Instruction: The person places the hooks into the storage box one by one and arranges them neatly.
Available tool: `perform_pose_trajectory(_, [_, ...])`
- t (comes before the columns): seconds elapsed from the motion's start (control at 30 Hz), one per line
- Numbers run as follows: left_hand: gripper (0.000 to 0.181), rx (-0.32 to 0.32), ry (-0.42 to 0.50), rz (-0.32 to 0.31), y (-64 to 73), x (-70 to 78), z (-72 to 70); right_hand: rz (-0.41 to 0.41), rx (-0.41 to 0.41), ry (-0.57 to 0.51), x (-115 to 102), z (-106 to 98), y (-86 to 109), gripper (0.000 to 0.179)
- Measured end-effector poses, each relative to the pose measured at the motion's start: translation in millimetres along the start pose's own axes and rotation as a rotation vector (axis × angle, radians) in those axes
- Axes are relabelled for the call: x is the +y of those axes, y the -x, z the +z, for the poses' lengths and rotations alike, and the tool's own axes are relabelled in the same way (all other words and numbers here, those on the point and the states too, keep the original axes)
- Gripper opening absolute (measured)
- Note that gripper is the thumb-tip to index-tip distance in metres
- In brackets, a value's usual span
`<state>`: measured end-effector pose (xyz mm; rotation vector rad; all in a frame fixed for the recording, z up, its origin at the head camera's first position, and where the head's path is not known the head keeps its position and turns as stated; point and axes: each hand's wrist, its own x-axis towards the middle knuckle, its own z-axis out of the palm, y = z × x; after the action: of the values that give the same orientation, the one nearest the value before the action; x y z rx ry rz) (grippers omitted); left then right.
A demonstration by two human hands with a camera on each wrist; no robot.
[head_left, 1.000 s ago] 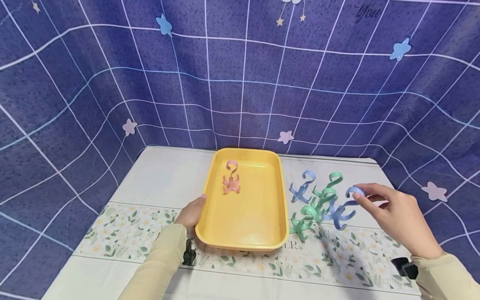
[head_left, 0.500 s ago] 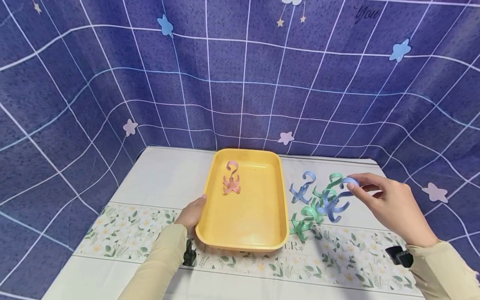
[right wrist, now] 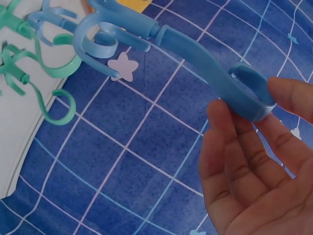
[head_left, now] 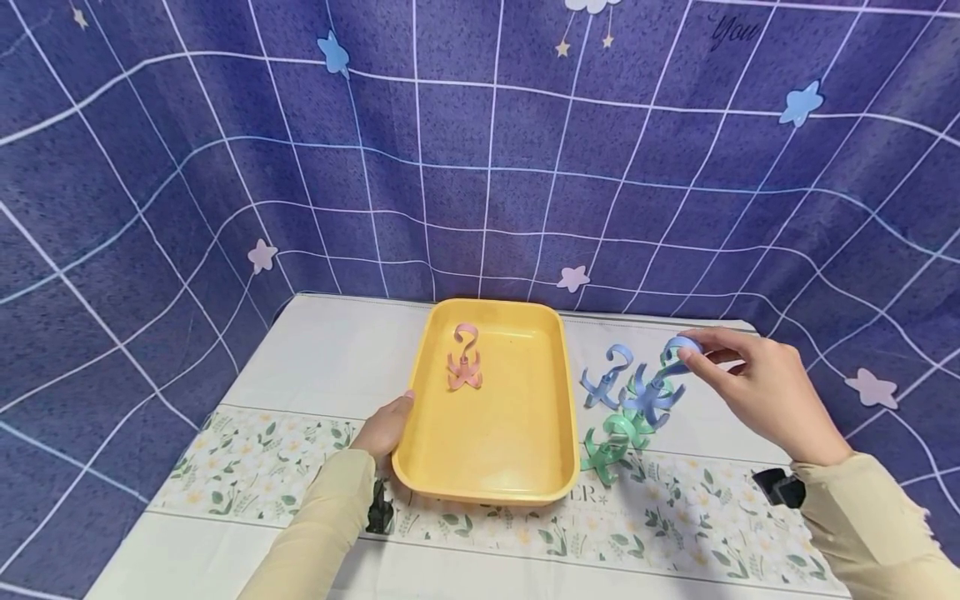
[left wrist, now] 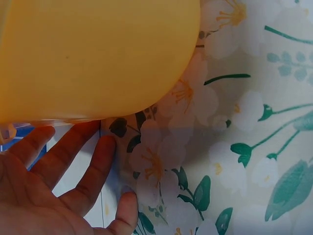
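My right hand pinches the curled top of a blue claw hook, its prongs hanging down over the other hooks. The right wrist view shows the thumb and fingers on the loop of this blue hook. Partly hidden beneath it are green claw hooks; another blue hook lies just left. My left hand rests against the left side of the yellow tray. In the left wrist view its fingers are extended, touching the tray's outer wall. A pink claw hook lies inside, toward the back left.
A white cloth with a flowered band covers the table. Behind it and along the sides hangs a dark blue curtain with a grid and stars. The hook pile sits right of the tray.
My right hand has carried the blue hook leftward and up, from the right edge of the pile to over the green hooks. The left hand and tray have stayed in place.
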<state>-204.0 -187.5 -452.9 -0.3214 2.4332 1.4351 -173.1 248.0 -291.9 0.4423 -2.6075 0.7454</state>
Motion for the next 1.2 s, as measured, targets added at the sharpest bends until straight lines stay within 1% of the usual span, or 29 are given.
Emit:
perform_pose_trajectory(0.2, [0.068,0.005,-0.016,-0.011,-2.3,-1.4,0.0,-0.013,-0.011,-0.008,-8,4,-9.5,0.026])
perform_pose_trajectory(0.3, [0.068,0.005,-0.014,-0.009,-1.4,-1.3,-0.5,-0.016,-0.022,-0.007,-10,7,-13.7,0.026])
perform_pose_trajectory(0.43, [0.068,0.001,-0.013,-0.007,-0.1,-0.3,-1.0,-0.031,-0.039,-0.033,-11,11,-18.6,0.026])
perform_pose_trajectory(0.57, [0.068,0.006,-0.026,-0.005,-0.7,-0.7,-1.4,-0.038,-0.045,-0.044,-16,16,-22.7,0.026])
perform_pose_trajectory(0.87, [0.067,0.017,-0.029,0.003,-0.1,-0.1,-0.8,-0.037,-0.076,-0.064,-24,23,-31.5,0.026])
perform_pose_trajectory(1.07, [0.068,0.028,-0.055,0.006,-1.2,-1.3,0.4,-0.031,-0.082,-0.077,-27,29,-38.6,0.026])
perform_pose_trajectory(1.2, [0.067,0.030,-0.046,0.006,-1.9,-1.4,1.2,-0.022,-0.092,-0.075,-28,33,-41.8,0.028])
